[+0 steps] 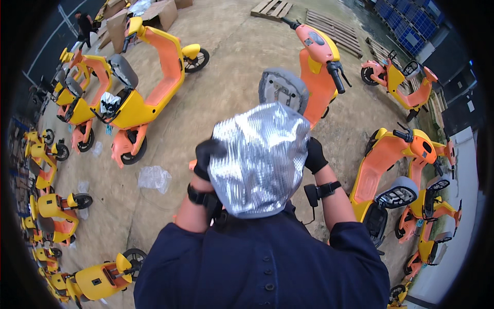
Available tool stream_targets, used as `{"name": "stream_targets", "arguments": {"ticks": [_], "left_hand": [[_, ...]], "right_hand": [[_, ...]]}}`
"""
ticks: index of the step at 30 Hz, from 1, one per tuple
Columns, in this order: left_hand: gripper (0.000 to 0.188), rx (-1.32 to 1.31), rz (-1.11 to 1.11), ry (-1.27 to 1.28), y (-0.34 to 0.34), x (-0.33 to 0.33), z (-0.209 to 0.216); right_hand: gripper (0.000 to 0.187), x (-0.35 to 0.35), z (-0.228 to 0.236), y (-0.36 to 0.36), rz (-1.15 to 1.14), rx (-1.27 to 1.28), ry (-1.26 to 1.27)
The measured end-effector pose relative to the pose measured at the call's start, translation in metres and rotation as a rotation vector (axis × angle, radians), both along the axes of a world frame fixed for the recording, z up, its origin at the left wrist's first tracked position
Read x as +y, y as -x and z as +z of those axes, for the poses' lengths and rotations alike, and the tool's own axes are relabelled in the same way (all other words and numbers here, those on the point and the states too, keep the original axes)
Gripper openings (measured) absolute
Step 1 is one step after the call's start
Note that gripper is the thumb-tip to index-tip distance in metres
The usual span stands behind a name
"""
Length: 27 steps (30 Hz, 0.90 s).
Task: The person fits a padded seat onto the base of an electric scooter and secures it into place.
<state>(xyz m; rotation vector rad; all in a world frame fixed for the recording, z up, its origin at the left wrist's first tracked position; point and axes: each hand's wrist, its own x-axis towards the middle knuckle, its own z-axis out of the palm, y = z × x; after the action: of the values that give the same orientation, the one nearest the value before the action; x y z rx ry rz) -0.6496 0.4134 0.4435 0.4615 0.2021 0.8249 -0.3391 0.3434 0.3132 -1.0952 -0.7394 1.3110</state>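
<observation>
Clasping silver wrap point(260, 162) between left hand point(208, 157) and right hand point(315, 157); tag point(109, 130) unreadable.

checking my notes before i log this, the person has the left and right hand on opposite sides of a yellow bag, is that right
Not quite: in the head view the bag is shiny silver, not yellow. The left hand and right hand are on opposite sides of it, as you say.

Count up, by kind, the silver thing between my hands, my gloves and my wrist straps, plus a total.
Shiny silver foil-like bundle: 1
Black fabric gloves: 2
Black wrist straps: 2
Total: 5
</observation>
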Motion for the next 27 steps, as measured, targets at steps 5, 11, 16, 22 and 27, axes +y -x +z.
{"name": "stream_targets", "arguments": {"ticks": [5,11,16,22,27], "left_hand": [[0.05,-0.105,0.135,0.099,-0.015,0.034,0.0],[0.041,-0.067,0.054,-0.013,-0.021,0.045,-0.024],[0.032,-0.082,0.151,-0.049,0.008,0.073,-0.036],[0.036,-0.553,0.189,-0.286,0.015,0.054,-0.017],[0.049,0.643,-0.042,-0.612,0.034,0.037,-0.05]], "right_hand": [[0.074,-0.01,0.015,0.041,0.107,0.659,0.15],[0.057,0.002,0.043,0.08,0.097,0.829,0.171],[0.038,0.015,0.037,0.023,-0.089,0.647,-0.074],[0.038,0.006,0.067,0.016,-0.059,0.514,-0.284],[0.038,0.0,0.104,0.002,-0.114,-0.079,-0.379]]}}
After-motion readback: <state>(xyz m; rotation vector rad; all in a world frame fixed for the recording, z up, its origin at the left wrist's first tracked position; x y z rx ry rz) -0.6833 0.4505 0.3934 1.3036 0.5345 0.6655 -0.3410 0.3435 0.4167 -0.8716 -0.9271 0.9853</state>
